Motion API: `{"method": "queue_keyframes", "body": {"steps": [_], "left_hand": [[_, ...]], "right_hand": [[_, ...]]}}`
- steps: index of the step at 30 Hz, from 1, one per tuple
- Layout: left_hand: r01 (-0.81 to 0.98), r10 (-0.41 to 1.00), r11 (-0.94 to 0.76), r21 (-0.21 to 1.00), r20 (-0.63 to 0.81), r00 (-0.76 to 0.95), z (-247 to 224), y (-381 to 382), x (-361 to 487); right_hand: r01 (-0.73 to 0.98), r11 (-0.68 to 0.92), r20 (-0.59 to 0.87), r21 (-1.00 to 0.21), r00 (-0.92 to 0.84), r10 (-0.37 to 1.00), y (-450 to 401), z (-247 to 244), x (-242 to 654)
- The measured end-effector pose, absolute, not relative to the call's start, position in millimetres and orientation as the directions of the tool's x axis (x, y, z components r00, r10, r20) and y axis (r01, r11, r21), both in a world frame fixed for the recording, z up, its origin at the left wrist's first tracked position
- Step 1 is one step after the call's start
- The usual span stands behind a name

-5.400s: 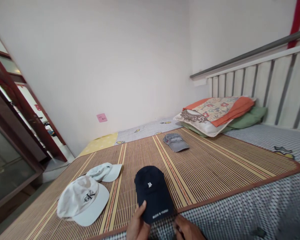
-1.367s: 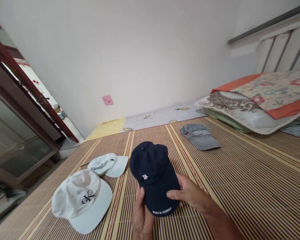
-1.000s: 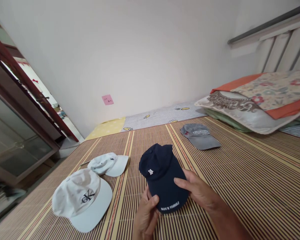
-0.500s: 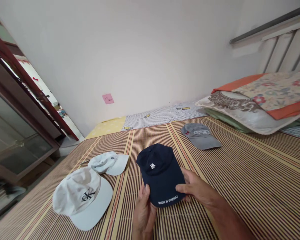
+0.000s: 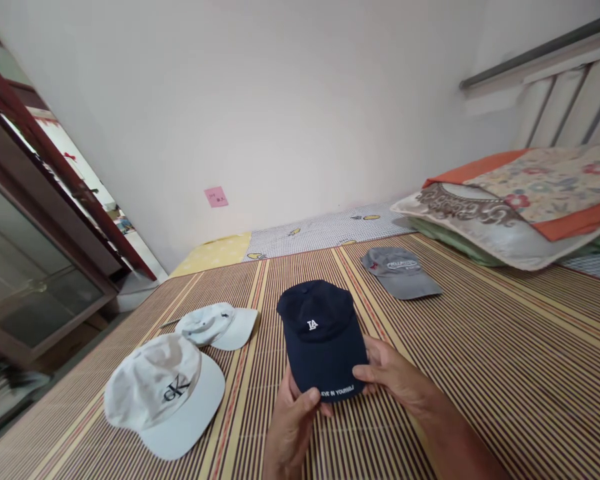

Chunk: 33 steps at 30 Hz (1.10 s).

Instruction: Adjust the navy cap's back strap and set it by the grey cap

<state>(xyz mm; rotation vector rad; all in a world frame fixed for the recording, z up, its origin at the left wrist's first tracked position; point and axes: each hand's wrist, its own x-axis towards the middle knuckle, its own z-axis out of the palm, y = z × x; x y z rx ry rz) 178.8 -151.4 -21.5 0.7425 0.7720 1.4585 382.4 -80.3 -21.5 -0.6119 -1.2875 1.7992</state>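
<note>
Between my hands is a navy baseball cap (image 5: 323,347) with a white LA logo, its brim toward me and white lettering along the brim's edge. My left hand (image 5: 295,420) pinches the brim's near left corner, the thumb on top over part of the lettering. On the brim's right side my right hand (image 5: 393,373) grips with the thumb above and fingers beneath. To the left lie a white cap (image 5: 155,390) with a black CK logo and, just behind it, a smaller pale cap (image 5: 217,325). A grey cap (image 5: 400,272) rests farther back on the right.
A striped bamboo mat (image 5: 480,347) covers the bed. Pillows (image 5: 510,207) with an orange-edged floral cover are piled at the back right. Behind stands a white wall (image 5: 300,120) bearing a pink note (image 5: 216,197). A glass-panelled door (image 5: 30,280) is at the left.
The navy cap has shifted slightly right and up, its brim turned a little. My left thumb has slid from the brim's left side onto its front corner, covering the first letters.
</note>
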Motion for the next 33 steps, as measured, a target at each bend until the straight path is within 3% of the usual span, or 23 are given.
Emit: {"method": "queue_keyframes", "body": {"steps": [7, 21, 26, 33], "left_hand": [[-0.584, 0.992, -0.029, 0.811, -0.047, -0.114, -27, -148, 180], [-0.582, 0.998, -0.008, 0.813, -0.031, -0.056, -26, -148, 183], [-0.577, 0.988, -0.018, 0.817, -0.075, -0.138, -31, -145, 183], [-0.689, 0.972, -0.030, 0.724, -0.139, -0.188, -27, -140, 187]], "right_hand": [[-0.263, -0.139, 0.018, -0.955, -0.516, 0.857, -81, -20, 381], [-0.399, -0.129, 0.058, -0.908, -0.425, 0.903, -75, -31, 366], [-0.375, -0.151, 0.028, -0.915, -0.430, 0.903, -75, -28, 366], [-0.333, -0.117, 0.055, -0.936, -0.465, 0.883, -77, -27, 359]]}}
